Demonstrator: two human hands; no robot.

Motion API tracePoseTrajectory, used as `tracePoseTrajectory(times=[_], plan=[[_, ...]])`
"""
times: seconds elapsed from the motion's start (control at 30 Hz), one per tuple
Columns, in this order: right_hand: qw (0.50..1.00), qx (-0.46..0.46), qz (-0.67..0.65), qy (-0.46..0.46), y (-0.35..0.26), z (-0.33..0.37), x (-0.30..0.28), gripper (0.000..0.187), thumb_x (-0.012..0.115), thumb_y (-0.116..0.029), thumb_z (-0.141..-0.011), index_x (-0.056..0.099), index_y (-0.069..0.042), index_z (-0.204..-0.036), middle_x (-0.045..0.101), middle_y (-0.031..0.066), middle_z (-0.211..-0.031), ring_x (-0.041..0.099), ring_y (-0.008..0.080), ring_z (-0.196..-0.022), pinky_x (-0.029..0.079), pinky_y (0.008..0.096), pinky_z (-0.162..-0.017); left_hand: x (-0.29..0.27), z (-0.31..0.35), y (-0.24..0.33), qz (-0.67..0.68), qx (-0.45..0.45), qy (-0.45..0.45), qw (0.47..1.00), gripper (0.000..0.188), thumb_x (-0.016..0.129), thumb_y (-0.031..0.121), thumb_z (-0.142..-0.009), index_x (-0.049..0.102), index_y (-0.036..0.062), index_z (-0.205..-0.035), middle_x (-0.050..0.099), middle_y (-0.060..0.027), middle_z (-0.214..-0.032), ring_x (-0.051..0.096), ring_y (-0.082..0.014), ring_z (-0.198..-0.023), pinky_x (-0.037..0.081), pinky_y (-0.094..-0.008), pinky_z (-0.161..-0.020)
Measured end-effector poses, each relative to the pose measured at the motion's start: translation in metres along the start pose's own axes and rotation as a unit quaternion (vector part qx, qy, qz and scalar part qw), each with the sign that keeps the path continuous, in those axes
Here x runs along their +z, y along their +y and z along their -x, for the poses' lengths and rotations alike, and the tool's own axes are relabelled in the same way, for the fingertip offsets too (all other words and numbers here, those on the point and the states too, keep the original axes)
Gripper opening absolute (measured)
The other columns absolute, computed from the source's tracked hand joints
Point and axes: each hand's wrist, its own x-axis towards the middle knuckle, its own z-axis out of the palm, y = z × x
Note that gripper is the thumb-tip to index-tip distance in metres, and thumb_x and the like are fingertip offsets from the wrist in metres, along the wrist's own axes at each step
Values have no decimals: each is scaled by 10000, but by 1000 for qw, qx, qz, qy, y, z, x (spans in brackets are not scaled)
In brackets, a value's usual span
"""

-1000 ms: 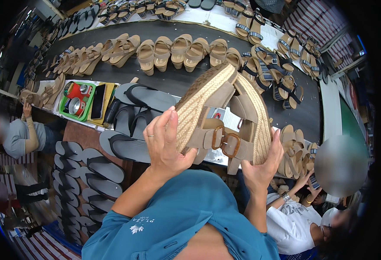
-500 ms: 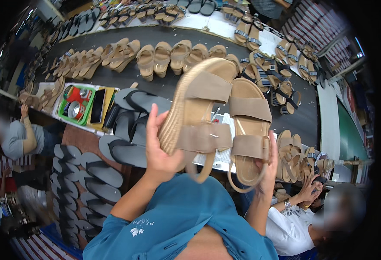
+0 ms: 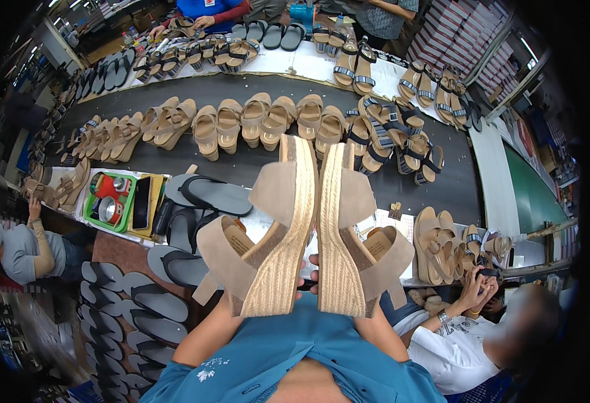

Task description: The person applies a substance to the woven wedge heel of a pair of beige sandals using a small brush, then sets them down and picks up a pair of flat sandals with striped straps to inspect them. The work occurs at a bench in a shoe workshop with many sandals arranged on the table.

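Note:
I hold a pair of beige wedge sandals with woven rope soles upright in front of my chest, heels toward me. The soles stand side by side, almost touching. My left hand (image 3: 302, 290) grips the left sandal (image 3: 268, 228) from underneath. The right sandal (image 3: 355, 235) is held the same way by my right hand (image 3: 315, 267). Both hands are mostly hidden behind the wedges; only a few fingertips show in the gap between them. My forearms rise from a blue shirt at the lower edge.
A dark conveyor belt (image 3: 255, 171) carries a row of several tan sandals (image 3: 241, 121), with strapped ones at the right. Black flip-flop soles (image 3: 208, 195) and a green tray (image 3: 110, 201) lie on the left. Seated people work at left (image 3: 26, 248) and lower right (image 3: 469, 336).
I have turned the two sandals from lying tilted with their straps facing me to standing upright, heels toward me, and brought their soles together. My hands slid underneath them.

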Motion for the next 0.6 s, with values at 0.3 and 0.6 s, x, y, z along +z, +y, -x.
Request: tracePoseTrajectory(times=[0.3, 0.6], plan=[[994, 21, 96, -53, -16, 7, -7, 949, 645, -556, -803, 337, 55, -1461, 468, 358, -1312, 566, 505, -1127, 518, 604, -931, -1, -3, 9, 191, -48, -155, 968, 1012, 558, 678, -841, 298, -58, -1486, 432, -390, -1359, 546, -558, -1133, 482, -679, -917], [969, -14, 247, -17, -33, 25, -7, 1022, 737, -449, -675, 330, 82, -1448, 499, 369, -1256, 588, 493, -1088, 539, 552, -939, 4, 10, 26, 96, -27, -144, 984, 1085, 793, 448, -655, 301, -52, -1482, 448, -442, -1296, 557, -569, -1122, 505, -657, -895]])
